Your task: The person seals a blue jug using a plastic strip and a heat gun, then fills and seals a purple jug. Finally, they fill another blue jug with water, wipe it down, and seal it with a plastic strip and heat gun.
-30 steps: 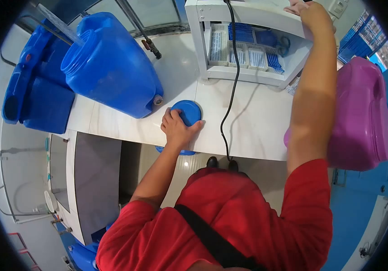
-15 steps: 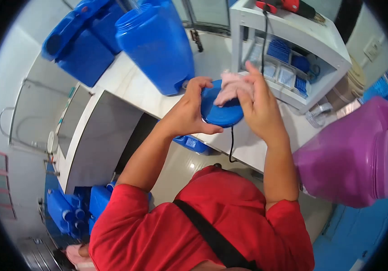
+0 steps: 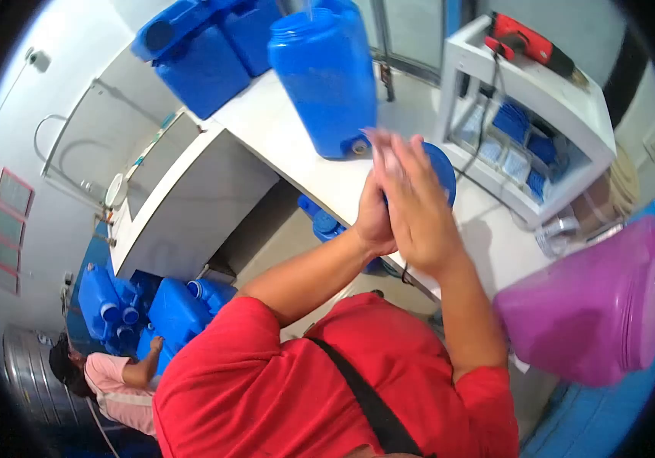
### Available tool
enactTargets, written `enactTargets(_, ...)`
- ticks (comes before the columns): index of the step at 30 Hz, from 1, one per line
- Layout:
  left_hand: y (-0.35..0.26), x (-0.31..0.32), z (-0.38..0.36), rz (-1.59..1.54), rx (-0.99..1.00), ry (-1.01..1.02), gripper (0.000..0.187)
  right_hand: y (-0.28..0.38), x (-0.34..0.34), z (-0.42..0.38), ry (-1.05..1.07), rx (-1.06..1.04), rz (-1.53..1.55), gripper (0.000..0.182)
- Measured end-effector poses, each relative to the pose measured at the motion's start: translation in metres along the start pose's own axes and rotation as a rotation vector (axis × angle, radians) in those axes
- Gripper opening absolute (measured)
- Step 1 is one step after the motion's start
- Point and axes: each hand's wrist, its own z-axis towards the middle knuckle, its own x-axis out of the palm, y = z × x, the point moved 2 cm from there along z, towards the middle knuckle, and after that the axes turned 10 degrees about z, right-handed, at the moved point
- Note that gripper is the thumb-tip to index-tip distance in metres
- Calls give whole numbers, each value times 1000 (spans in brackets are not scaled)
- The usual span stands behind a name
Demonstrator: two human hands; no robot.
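Note:
A round blue lid (image 3: 441, 169) is in front of me over the white counter, largely covered by my hands. My left hand (image 3: 373, 217) is closed at the lid's left side, its fingers mostly hidden behind my other hand. Across the lid's face lies my right hand (image 3: 421, 217), fingers together and slightly smeared by motion. A pale pink bit of cloth (image 3: 371, 134) seems to show past its fingertips; the remainder is hidden. Just beyond stands an uncapped blue water jug (image 3: 326, 95) with a small spout low on its side.
More blue jugs (image 3: 201, 72) stand at the back left. A white shelf (image 3: 488, 187) holds a red heat gun (image 3: 530, 47) and blue-and-white items. At right is a purple container (image 3: 575, 305). Someone in pink (image 3: 117, 389) is near blue jugs on the lower left.
My hands have come together over the lid and shifted right in view. The cloth, plainly visible before, is now mostly covered. The view has turned, and more of the other person shows.

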Motion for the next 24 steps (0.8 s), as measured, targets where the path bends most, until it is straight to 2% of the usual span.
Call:
enactTargets(1, 9, 20, -3, 178, 1, -314, 66, -8, -10, 5, -5, 10, -73, 48)
enactTargets(3, 0, 33, -2, 84, -114, -157, 69, -19, -27, 4, -129, 171, -95, 46)
enactTargets(4, -4, 32, 2, 66, -117, -184, 68, -23, -29, -6, -145, 160, -91, 45)
enactTargets(5, -8, 37, 6, 69, -85, -299, 75, -21, -25, -19, -126, 89, -73, 46)
enactTargets(7, -6, 8, 4, -32, -65, 138, 74, 11, -13, -23, -19, 40, -118, 45)
enactTargets(8, 0, 14, 6, -41, -82, 139, 74, 17, -9, -17, -26, 12, -61, 45)
enactTargets(11, 17, 37, 7, -53, -201, -269, 71, -11, -41, -2, -95, 64, -64, 45)
enactTargets(12, 8, 44, 12, 9, -170, -121, 68, -14, -53, -3, -139, 159, -135, 46)
enactTargets(13, 2, 49, 16, 146, -162, -293, 73, -11, -57, -12, -202, 219, -179, 45)
enactTargets(15, -14, 48, 25, 138, -103, -275, 77, 5, -44, -28, -193, 162, 71, 40)
enactTargets(16, -13, 39, 24, 121, -100, -197, 76, 20, -34, -28, -80, 117, -69, 43)
enactTargets(17, -5, -2, 27, -15, -132, 262, 76, 31, -26, -20, -12, 64, -104, 46)
enactTargets(19, 19, 38, 23, -690, -81, 134, 75, 25, -34, -6, -205, 9, -258, 34)
enactTargets(20, 24, 43, 21, -556, -162, -49, 73, 11, -52, 1, -177, 78, -203, 44)
enactTargets(21, 22, 62, 25, 199, -212, -250, 75, 2, -66, 1, -248, 96, -222, 43)
enactTargets(23, 5, 66, 30, 77, -180, -255, 78, -6, -69, -19, -221, 228, -217, 46)
enactTargets(24, -1, 68, 37, 176, -112, -261, 79, 4, -57, -26, -205, 141, -189, 48)
